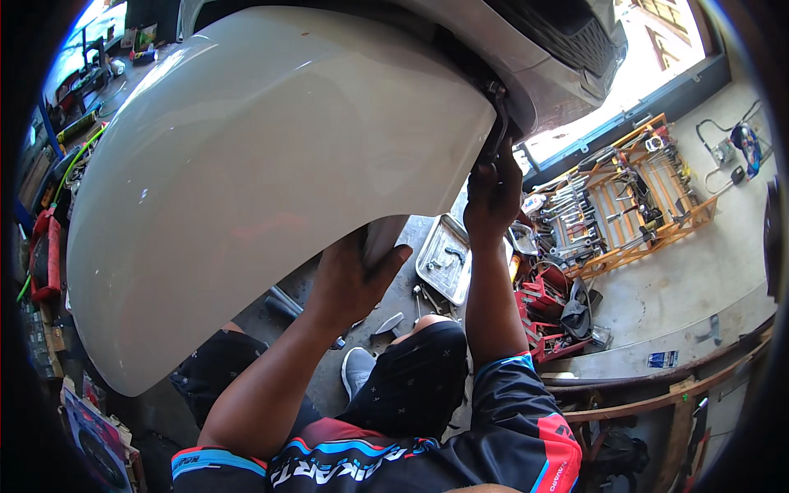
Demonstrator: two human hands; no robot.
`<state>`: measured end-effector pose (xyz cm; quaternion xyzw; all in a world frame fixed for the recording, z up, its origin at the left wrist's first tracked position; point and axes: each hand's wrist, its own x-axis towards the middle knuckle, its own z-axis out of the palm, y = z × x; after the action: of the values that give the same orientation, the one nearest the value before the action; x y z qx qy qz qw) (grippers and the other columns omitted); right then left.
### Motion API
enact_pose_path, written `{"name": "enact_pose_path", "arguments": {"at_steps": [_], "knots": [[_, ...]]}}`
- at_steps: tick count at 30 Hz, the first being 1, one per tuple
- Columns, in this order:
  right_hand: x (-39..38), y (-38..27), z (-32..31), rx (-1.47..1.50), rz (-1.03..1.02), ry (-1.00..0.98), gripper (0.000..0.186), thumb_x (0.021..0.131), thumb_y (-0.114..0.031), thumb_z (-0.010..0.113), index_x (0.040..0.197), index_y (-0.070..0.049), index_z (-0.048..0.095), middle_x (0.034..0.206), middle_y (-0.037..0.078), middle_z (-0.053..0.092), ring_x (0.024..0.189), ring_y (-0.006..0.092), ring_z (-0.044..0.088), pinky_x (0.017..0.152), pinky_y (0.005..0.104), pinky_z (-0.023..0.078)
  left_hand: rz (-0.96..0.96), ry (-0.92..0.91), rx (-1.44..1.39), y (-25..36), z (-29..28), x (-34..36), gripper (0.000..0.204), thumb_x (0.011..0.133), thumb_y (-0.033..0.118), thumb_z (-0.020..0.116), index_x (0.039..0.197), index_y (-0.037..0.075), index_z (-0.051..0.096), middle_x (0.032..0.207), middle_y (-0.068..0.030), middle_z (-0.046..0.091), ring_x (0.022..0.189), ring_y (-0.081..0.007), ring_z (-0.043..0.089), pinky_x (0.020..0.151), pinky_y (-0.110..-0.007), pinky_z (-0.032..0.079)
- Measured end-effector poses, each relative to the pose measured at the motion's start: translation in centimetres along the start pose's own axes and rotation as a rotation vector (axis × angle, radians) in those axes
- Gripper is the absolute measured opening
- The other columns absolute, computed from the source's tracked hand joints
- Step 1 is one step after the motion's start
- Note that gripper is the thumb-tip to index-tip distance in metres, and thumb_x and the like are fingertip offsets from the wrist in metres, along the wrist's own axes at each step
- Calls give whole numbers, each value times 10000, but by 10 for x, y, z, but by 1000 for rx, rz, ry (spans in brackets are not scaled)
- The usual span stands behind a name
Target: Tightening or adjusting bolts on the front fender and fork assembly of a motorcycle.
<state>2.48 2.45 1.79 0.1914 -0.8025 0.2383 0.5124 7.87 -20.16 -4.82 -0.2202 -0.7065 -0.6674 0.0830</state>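
A large glossy white curved body panel (246, 148) fills the upper left, beneath a silver body part with a dark grille (583, 41). My left hand (349, 271) is closed round a pale grey piece (383, 234) at the panel's lower curved edge, its fingers partly hidden behind it, thumb out to the right. My right hand (493, 197) is raised at the panel's right edge, fingers closed on a black curved metal piece (498, 123) that runs up along that edge toward a fitting. I cannot make out whether that piece is a tool or a bracket.
A steel tray (436, 263) and loose tools lie on the floor below. An orange rack (641, 205) of wrenches and a red toolbox (542, 329) are on the right, by a bright opening. A wooden frame (682, 398) is at lower right; cluttered gear lines the left.
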Motion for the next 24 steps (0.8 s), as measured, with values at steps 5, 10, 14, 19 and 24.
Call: {"name": "enact_pose_path", "arguments": {"at_steps": [5, 10, 14, 19, 24], "knots": [[-2, -38, -6, 6, 149, -65, 395, 955, -73, 536, 1338, 23, 526, 840, 108, 681, 682, 125, 619, 659, 263, 506, -25, -4, 0, -1, -3, -1, 740, 867, 369, 688, 1375, -33, 332, 1096, -315, 591, 935, -464, 630, 795, -470, 504], [2, -51, -13, 582, 480, -206, 493, 998, -158, 515, 1434, 4, 348, 705, 79, 590, 511, 107, 527, 462, 228, 446, -11, -3, 10, 1, -4, 0, 735, 861, 361, 697, 1367, -37, 342, 1090, -305, 596, 933, -450, 634, 787, -464, 508], [-4, -30, -18, 991, 566, -511, 408, 1026, -311, 447, 1313, -45, 331, 590, 76, 498, 405, 143, 491, 371, 242, 376, 99, 14, 45, -8, -4, 1, 727, 856, 359, 703, 1355, -40, 355, 1083, -296, 597, 918, -436, 637, 779, -460, 511], [-11, -15, -23, 1394, 760, -573, 338, 1020, -389, 434, 1174, -88, 424, 562, 9, 355, 360, 95, 282, 359, 250, 289, 5, -31, 10, -7, -1, 3, 709, 847, 332, 716, 1331, -59, 375, 1010, -269, 626, 873, -424, 648, 755, -449, 516], [-18, -75, -19, 1692, 1056, -388, 260, 1028, -385, 411, 1128, -150, 456, 575, 0, 332, 383, 87, 277, 346, 243, 225, 112, 73, 69, -4, 3, 4, 700, 840, 309, 723, 1318, -73, 383, 1010, -279, 630, 885, -439, 648, 757, -448, 515]]}}
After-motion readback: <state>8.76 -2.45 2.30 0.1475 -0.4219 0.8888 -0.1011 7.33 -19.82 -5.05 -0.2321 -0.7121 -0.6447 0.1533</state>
